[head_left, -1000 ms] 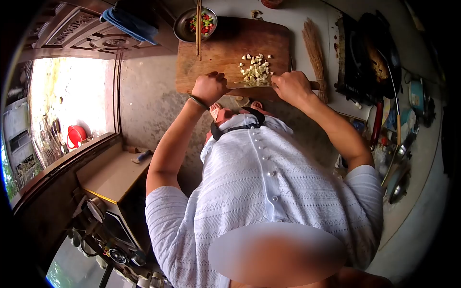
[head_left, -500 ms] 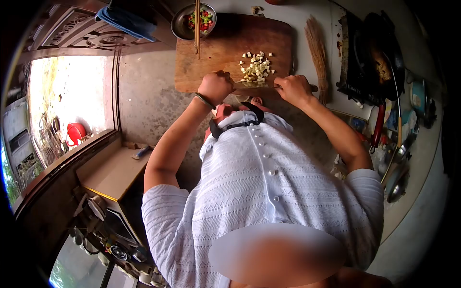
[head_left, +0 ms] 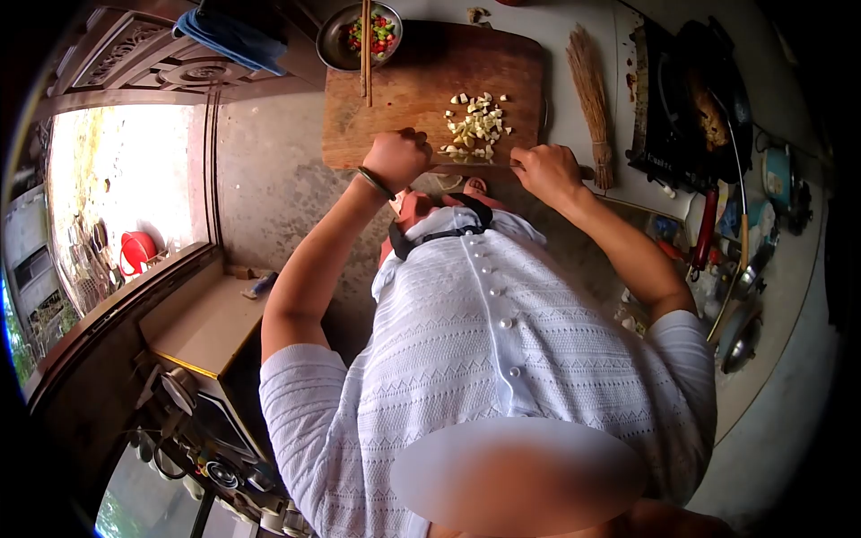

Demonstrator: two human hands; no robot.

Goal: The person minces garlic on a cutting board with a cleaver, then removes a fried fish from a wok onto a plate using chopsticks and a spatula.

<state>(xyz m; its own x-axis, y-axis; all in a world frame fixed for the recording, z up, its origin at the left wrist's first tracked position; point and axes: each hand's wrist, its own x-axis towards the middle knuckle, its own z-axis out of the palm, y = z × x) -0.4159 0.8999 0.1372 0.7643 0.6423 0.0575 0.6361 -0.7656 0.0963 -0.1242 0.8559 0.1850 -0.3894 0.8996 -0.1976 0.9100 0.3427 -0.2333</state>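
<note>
Diced pale pieces with some dark skin (head_left: 477, 124) lie in a loose pile on the wooden cutting board (head_left: 404, 117), close to its near edge. My right hand (head_left: 549, 170) is closed around a knife, whose dark handle end (head_left: 587, 172) sticks out on its right. The knife's blade (head_left: 468, 161) stretches left along the board's near edge, below the pieces. My left hand (head_left: 399, 157), with a bracelet at the wrist, is curled into a fist at the board's near edge, left of the pieces. Its fingertips are hidden, so what it grips cannot be made out.
A metal bowl (head_left: 335, 45) of chopped red and green peppers stands at the board's far left corner, with chopsticks (head_left: 366, 54) across it. A straw brush (head_left: 592, 108) lies right of the board. Further right are a stove (head_left: 647, 134), a dark wok and a long-handled ladle (head_left: 743, 179).
The view has shifted very slightly. Both hands stay closed at the board's near edge in almost the same place, and the diced pieces look unchanged.
</note>
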